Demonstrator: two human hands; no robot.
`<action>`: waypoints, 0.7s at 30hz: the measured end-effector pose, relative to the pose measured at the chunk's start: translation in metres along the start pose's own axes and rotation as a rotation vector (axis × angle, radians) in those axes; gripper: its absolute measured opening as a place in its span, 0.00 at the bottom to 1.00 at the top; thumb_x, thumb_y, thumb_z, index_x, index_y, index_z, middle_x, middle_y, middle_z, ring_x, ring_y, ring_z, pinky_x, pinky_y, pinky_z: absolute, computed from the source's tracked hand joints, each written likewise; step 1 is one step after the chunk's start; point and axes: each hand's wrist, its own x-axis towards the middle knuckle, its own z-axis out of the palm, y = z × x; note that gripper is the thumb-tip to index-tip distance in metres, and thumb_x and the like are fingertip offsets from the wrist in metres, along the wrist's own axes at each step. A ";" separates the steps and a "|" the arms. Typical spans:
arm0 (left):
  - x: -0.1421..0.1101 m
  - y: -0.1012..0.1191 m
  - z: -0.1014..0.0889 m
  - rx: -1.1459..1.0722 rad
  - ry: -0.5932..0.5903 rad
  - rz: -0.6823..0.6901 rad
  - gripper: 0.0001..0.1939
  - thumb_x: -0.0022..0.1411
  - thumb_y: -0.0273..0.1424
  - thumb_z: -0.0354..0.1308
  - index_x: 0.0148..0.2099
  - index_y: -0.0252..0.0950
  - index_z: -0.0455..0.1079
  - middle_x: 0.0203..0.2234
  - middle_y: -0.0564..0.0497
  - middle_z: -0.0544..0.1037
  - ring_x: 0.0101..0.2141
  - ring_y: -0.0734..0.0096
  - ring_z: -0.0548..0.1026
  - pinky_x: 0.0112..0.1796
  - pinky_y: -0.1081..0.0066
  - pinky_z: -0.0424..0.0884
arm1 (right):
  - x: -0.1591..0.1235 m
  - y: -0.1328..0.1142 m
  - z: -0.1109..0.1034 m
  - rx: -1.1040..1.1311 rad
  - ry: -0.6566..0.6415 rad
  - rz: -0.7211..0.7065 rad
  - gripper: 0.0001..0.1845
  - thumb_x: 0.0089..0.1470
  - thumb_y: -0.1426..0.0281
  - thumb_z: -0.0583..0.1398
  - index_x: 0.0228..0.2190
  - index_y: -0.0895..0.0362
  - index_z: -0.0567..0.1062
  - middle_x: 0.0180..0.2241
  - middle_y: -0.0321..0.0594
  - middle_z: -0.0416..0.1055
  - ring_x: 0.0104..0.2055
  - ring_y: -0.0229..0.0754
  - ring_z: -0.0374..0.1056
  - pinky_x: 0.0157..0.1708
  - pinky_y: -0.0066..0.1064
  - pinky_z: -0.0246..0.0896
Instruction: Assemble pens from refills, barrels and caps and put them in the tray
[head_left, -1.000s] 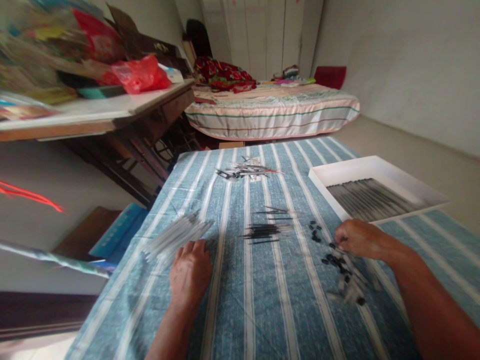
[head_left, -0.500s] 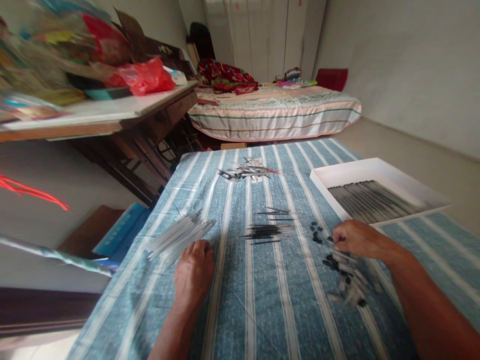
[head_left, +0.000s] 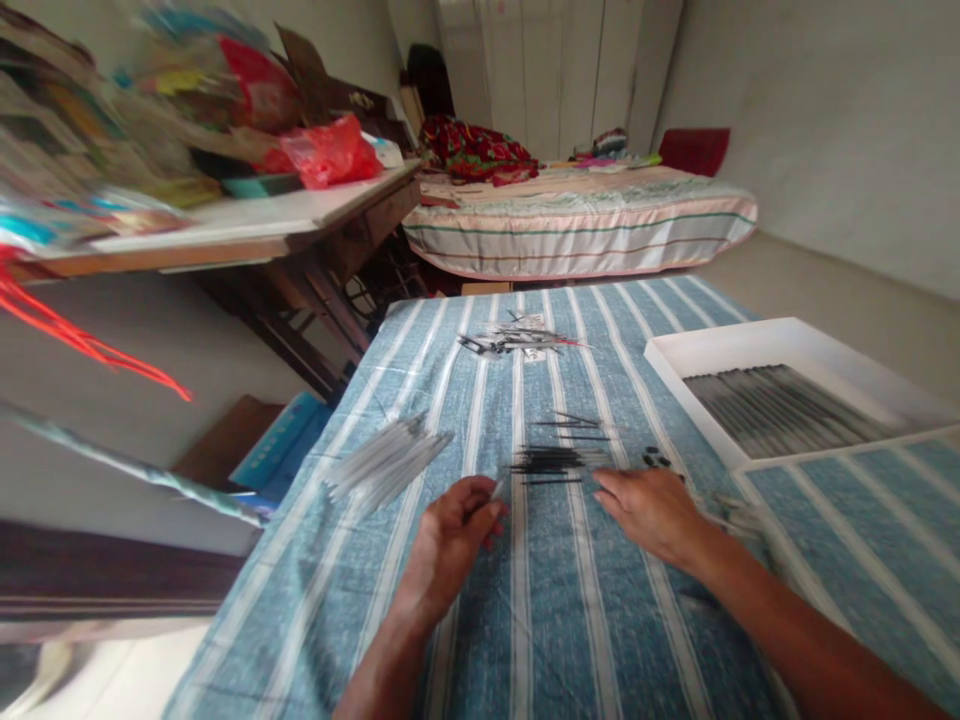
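Note:
My left hand (head_left: 459,528) is closed around a translucent pen barrel (head_left: 497,489), whose pale end pokes out past the thumb. To its left lies a pile of frosted pen barrels (head_left: 390,462). My right hand (head_left: 651,508) has its fingertips pinched together at the right ends of a bundle of black pen refills (head_left: 551,460); what they hold, if anything, is too small to make out. Small black plugs (head_left: 657,457) lie just beyond that hand. A heap of clear pen caps (head_left: 731,512) is partly hidden behind the right forearm.
A white box (head_left: 847,345) of dark pens (head_left: 780,405) stands at the right. Toward the far edge of the striped tablecloth (head_left: 480,640) lies a mixed heap of pen parts (head_left: 517,340). A cluttered side table (head_left: 300,215) is at left, with a bed (head_left: 577,230) beyond.
My left hand has left the barrel pile, moving right with a barrel in its fingers. My right hand has moved left from the small plugs to the refills. The view has shifted slightly left.

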 end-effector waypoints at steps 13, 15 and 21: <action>-0.007 -0.001 0.001 -0.025 -0.177 -0.045 0.13 0.52 0.34 0.58 0.40 0.34 0.72 0.23 0.52 0.76 0.20 0.76 0.68 0.21 0.75 0.60 | 0.005 -0.003 0.003 -0.091 -0.110 -0.025 0.11 0.56 0.71 0.50 0.35 0.56 0.72 0.26 0.43 0.76 0.28 0.45 0.72 0.23 0.29 0.45; -0.008 -0.001 0.002 0.029 -0.174 -0.024 0.13 0.52 0.33 0.58 0.40 0.33 0.73 0.22 0.53 0.75 0.20 0.76 0.67 0.22 0.74 0.62 | 0.003 -0.001 0.004 -0.098 -0.109 -0.058 0.11 0.55 0.73 0.50 0.33 0.56 0.72 0.26 0.43 0.76 0.26 0.43 0.71 0.23 0.29 0.43; -0.007 -0.004 0.002 0.273 -0.135 0.074 0.15 0.54 0.31 0.55 0.43 0.31 0.73 0.21 0.54 0.72 0.22 0.73 0.67 0.27 0.73 0.65 | -0.002 0.012 0.010 -0.024 -0.032 -0.135 0.12 0.56 0.73 0.49 0.33 0.56 0.72 0.23 0.39 0.75 0.25 0.40 0.70 0.25 0.29 0.43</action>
